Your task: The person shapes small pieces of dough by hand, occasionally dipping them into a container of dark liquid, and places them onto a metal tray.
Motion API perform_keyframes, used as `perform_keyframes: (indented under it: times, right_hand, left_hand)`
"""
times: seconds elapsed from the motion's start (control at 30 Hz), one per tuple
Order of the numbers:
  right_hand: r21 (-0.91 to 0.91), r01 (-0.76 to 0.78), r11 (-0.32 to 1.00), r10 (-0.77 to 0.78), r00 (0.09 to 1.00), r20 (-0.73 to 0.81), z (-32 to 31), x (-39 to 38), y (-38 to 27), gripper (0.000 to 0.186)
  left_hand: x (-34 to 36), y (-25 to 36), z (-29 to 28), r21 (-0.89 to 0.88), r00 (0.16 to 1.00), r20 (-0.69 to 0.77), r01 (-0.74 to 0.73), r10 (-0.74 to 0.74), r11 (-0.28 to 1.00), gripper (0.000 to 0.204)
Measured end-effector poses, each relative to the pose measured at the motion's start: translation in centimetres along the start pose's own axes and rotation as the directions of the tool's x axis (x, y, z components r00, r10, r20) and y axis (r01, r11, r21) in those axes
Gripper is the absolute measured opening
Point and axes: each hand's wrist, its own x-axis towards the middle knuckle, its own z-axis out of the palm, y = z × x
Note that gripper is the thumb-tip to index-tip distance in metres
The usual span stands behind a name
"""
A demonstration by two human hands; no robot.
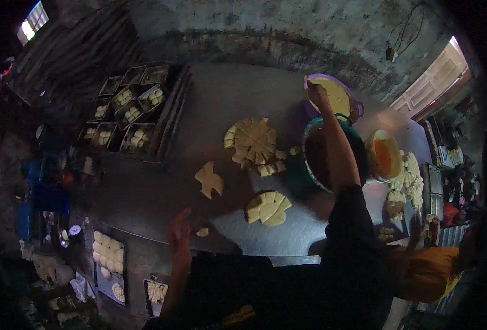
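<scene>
My right arm stretches across a green bucket (pixel 315 137) to a purple basin (pixel 356 110) holding a pale yellow mass. My right hand (pixel 318 94) is at the basin's left side with its fingers drawn together; what they hold, if anything, is hidden. Low at the table's near edge, my left hand (pixel 181 228) is held with fingers apart and nothing in it. Just right of it lies a small dough piece (pixel 203 232). A cut dough slab (pixel 269 208), an irregular dough piece (pixel 209 180) and a larger round of cut dough (pixel 252 139) lie farther off.
Dark tins (pixel 139 137) with dough balls stand at the back left. A tub with orange contents (pixel 385 155) and a heap of dough (pixel 411 179) are at the right. A person in a yellow top (pixel 428 272) is close on my right. Trays of dough (pixel 108 253) sit lower left.
</scene>
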Motion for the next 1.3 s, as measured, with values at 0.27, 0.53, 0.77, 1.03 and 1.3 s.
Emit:
perform_keyframes:
  times: [0.27, 0.53, 0.77, 1.03, 1.3]
  right_hand:
    - [0.706, -0.205, 0.678, -0.243, 0.844, 0.478, 2.3, -29.0, -22.0, 0.044]
    - [0.677, -0.016, 0.736, -0.321, 0.872, 0.369, 5.4, -44.1, -27.4, 0.033]
    - [0.311, 0.456, 0.834, -0.495, 0.867, 0.058, 6.9, -47.9, -28.6, 0.046]
    - [0.55, 0.46, 0.697, -0.592, 0.802, 0.079, 2.2, -50.8, -28.6, 0.04]
    - [0.663, -0.091, 0.743, -0.24, 0.889, 0.391, 0.3, -50.7, -26.1, 0.022]
  left_hand:
    - [3.9, 2.3, 1.1, -0.221, 0.979, 0.175, 0.144, -0.106, 0.965, 0.039]
    - [3.1, -2.1, -4.5, 0.102, 0.989, 0.147, -0.042, 0.026, 0.994, 0.034]
    - [3.1, 0.1, -4.2, 0.176, 0.968, 0.245, -0.103, 0.058, 0.979, 0.024]
    - [4.4, 1.0, -6.6, -0.347, 0.707, 0.553, 0.676, -0.441, 0.649, 0.03]
    - [2.6, 4.0, -3.6, 0.017, 0.824, 0.552, 0.144, -0.13, 0.989, 0.023]
